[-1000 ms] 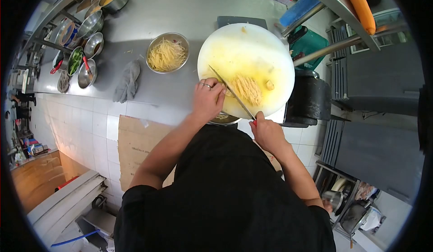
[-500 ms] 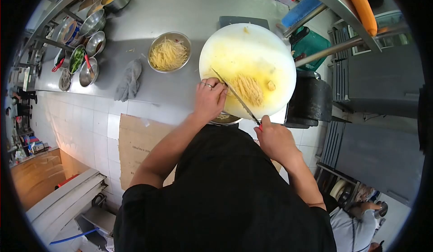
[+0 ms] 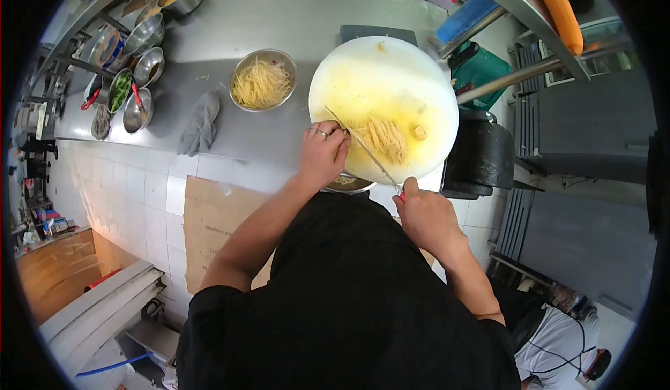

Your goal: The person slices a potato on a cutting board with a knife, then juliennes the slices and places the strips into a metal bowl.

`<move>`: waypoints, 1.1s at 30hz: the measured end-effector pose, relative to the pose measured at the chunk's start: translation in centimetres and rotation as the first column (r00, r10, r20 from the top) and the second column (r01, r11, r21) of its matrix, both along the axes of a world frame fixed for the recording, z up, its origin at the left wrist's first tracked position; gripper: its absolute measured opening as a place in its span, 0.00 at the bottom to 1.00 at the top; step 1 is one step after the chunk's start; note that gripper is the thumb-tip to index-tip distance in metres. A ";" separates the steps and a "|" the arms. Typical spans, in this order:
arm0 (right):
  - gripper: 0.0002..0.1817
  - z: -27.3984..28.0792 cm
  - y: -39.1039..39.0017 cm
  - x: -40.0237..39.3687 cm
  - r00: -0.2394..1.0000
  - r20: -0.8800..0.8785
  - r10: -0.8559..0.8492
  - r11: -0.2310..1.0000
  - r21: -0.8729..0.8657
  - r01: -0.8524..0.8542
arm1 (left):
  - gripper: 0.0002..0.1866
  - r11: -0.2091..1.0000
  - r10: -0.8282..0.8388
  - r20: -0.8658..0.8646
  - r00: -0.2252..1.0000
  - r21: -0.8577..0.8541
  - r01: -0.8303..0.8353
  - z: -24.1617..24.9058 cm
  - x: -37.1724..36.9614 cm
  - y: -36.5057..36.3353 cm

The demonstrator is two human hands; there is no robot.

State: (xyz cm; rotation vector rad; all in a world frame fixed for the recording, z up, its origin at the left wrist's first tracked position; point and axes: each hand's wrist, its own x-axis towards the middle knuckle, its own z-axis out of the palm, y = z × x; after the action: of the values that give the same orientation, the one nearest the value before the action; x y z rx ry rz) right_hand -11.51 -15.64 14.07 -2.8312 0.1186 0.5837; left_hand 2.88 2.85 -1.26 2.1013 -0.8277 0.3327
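A round white cutting board [image 3: 380, 65], stained yellow, lies on the steel counter. My right hand [image 3: 427, 217] grips the red handle of a knife [image 3: 368, 153], whose long blade slants up and left across the board. Against the blade's far end, my left hand [image 3: 323, 154] is closed with fingers curled; what they press on is hidden. Right of the blade is a heap of thin pale-yellow shreds [image 3: 386, 140], with a small yellow chunk [image 3: 419, 132] beside it. A bowl [image 3: 349, 184] holding more shreds sits partly hidden below the board's near edge.
Left of the board stands a steel bowl of yellow shreds [image 3: 259, 84]. A grey cloth [image 3: 199, 125] lies near the counter edge. Several metal bowls [image 3: 149, 68] line the far left. A dark bin [image 3: 481, 153] is at the right. Behind me, a person [image 3: 558, 341] stands at lower right.
The knife's tip has shifted very slightly left, while my hands stay in nearly the same place. The person at lower right has moved.
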 end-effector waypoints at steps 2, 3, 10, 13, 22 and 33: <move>0.17 -1.4 -0.2 -0.2 1.000 0.009 -0.007 1.000 0.005 0.007 | 0.02 1.000 0.009 -0.001 1.000 0.002 -0.009 0.2 0.0 -0.1; 0.17 -2.8 -0.5 -0.2 1.000 0.008 -0.004 1.000 0.004 0.004 | 0.03 1.000 0.004 -0.007 1.000 0.002 -0.004 0.3 0.0 0.0; 0.17 -0.9 -0.6 -0.2 1.000 0.021 0.016 1.000 0.016 -0.016 | 0.03 1.000 0.007 -0.004 1.000 0.004 -0.007 0.0 0.0 -0.1; 0.17 -4.6 -0.9 -0.1 1.000 0.024 -0.006 0.999 0.040 0.005 | 0.03 1.000 0.002 -0.021 1.000 0.010 -0.001 0.2 0.0 0.0; 0.17 -4.9 -0.9 -0.1 0.999 0.035 -0.011 0.998 0.057 0.009 | 0.05 1.000 0.012 -0.016 1.000 0.002 -0.012 0.0 -0.1 -0.1; 0.17 -4.7 -0.8 0.1 0.999 0.035 -0.035 0.997 0.070 0.032 | 0.04 1.000 0.015 0.013 1.000 -0.011 -0.015 0.1 0.2 -0.2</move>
State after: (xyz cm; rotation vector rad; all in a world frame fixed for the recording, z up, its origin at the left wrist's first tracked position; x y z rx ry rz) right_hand -11.42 -16.46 9.34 -2.7654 0.1364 0.5188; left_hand 3.05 2.64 -1.21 2.0979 -0.8161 0.3591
